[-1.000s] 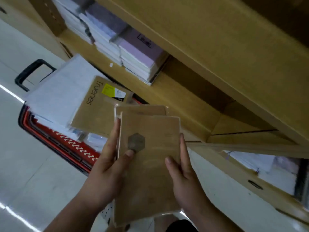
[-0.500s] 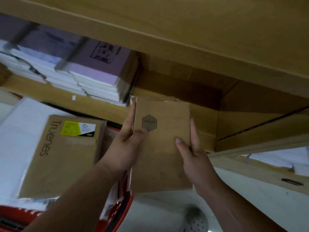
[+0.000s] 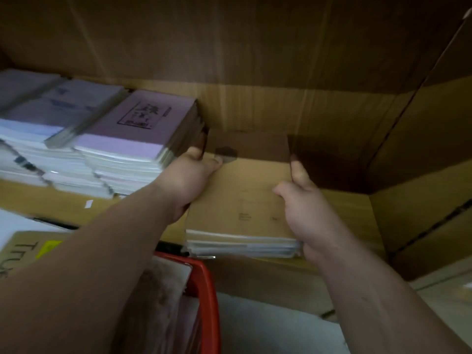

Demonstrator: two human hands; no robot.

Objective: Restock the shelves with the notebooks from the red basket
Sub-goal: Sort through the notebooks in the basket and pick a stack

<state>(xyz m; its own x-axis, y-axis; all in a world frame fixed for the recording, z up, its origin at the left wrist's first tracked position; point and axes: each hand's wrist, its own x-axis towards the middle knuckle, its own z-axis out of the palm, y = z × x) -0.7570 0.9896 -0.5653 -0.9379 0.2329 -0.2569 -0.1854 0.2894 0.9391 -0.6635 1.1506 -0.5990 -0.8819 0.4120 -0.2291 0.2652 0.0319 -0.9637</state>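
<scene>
A stack of brown kraft-cover notebooks (image 3: pixel 245 192) with a dark hexagon mark lies flat on the wooden shelf (image 3: pixel 352 215), its near end at the shelf's front edge. My left hand (image 3: pixel 190 180) grips the stack's left side, thumb on the cover near the hexagon. My right hand (image 3: pixel 304 208) grips the right side, fingers along the edge. Below, the red basket (image 3: pixel 208 297) holds more notebooks, among them a brown one (image 3: pixel 28 249) with a yellow label.
Stacks of purple-cover notebooks (image 3: pixel 132 134) fill the shelf just left of the brown stack. The shelf's back panel and an upper board close the space above. A side wall (image 3: pixel 421 154) bounds the shelf on the right. White floor (image 3: pixel 275 328) lies below.
Both hands carried the brown stack up from above the basket and forward into the shelf, where it now lies flat beside the purple stacks. The view has moved closer to the shelf.
</scene>
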